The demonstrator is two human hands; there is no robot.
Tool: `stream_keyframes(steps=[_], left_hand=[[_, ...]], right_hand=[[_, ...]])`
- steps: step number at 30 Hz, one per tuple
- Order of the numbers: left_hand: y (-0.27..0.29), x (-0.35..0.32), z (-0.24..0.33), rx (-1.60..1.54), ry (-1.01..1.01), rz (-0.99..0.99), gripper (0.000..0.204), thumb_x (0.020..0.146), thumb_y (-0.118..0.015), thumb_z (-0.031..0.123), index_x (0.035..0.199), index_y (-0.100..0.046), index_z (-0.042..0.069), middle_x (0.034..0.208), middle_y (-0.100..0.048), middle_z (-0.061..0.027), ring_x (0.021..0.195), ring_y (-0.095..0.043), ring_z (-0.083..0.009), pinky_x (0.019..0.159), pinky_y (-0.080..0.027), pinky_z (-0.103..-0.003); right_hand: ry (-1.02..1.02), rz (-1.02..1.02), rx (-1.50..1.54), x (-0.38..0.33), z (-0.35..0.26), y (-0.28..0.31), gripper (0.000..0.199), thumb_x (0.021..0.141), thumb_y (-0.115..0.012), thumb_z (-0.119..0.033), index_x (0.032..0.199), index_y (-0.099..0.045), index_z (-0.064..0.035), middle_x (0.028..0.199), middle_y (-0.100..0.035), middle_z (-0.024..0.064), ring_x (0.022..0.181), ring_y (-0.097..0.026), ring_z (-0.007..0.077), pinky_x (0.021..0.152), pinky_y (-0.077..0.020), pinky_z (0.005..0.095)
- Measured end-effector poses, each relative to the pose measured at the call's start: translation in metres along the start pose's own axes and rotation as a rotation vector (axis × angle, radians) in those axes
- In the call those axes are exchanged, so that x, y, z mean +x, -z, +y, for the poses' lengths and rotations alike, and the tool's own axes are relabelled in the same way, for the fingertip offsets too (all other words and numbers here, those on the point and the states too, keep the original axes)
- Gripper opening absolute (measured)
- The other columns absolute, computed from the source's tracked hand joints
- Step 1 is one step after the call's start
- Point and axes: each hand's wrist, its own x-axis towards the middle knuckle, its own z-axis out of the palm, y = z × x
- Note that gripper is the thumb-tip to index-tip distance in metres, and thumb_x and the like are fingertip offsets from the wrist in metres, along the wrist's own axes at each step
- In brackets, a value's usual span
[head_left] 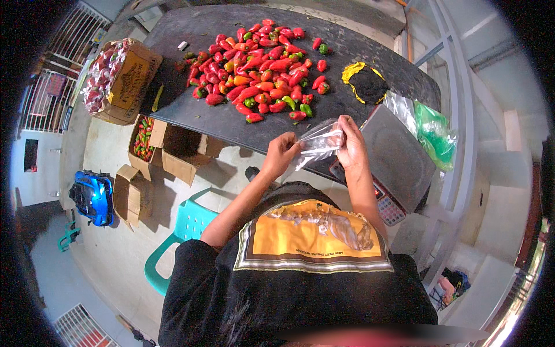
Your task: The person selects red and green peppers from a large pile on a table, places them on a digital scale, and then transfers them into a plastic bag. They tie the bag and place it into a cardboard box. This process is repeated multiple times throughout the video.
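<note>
A clear plastic bag [319, 144] is stretched between my two hands, just above the table's near edge. My left hand [281, 154] pinches its left side, fingers closed. On the other side my right hand [351, 143] grips the bag's edge near the thumb and fingertips. Whether anything is inside the bag I cannot tell. Beyond my hands lies a big heap of peppers [254, 66], mostly red with some orange and green ones. To the right of my right hand stands a scale [396, 156] with a wide dark platform and a keypad [389, 209].
Past the scale lie green and clear plastic bags [435, 136]. A black and yellow cloth item [365, 84] rests on the dark table [404, 75]. At left stand a carton of bagged goods [130, 84], open boxes [184, 149], a teal chair [193, 217] and a blue bag [99, 196].
</note>
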Motion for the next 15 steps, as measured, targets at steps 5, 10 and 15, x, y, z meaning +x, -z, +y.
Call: stream_keyframes(steps=[5, 10, 15], left_hand=[[0.004, -0.002, 0.012, -0.881, 0.217, 0.109, 0.015, 0.09, -0.055, 0.011, 0.076, -0.048, 0.009, 0.071, -0.054, 0.0004, 0.065, -0.052, -0.0105, 0.061, -0.045, -0.027], [0.02, -0.003, 0.031, -1.022, 0.193, -0.002, 0.015, 0.092, -0.054, 0.017, 0.08, -0.047, 0.012, 0.069, -0.049, 0.004, 0.057, -0.047, -0.009, 0.056, -0.043, -0.026], [0.01, -0.021, 0.038, -0.372, 0.105, -0.126, 0.013, 0.088, -0.061, 0.024, 0.088, -0.055, 0.013, 0.067, -0.047, 0.005, 0.054, -0.04, -0.0046, 0.049, -0.033, -0.023]], right_hand=[[-0.094, -0.075, -0.538, -0.018, 0.01, -0.03, 0.016, 0.084, -0.066, -0.017, 0.089, -0.052, -0.011, 0.073, -0.047, -0.0067, 0.057, -0.04, 0.0014, 0.05, -0.0303, 0.017], [0.304, 0.03, -1.388, -0.013, 0.021, -0.02, 0.023, 0.074, -0.069, -0.002, 0.085, -0.049, -0.0035, 0.074, -0.053, 0.0028, 0.067, -0.053, 0.0158, 0.063, -0.0432, 0.03], [0.227, 0.191, -1.116, 0.0, 0.016, -0.002, 0.014, 0.08, -0.059, 0.003, 0.087, -0.05, -0.005, 0.076, -0.054, 0.0036, 0.069, -0.056, 0.0135, 0.065, -0.0452, 0.0284]])
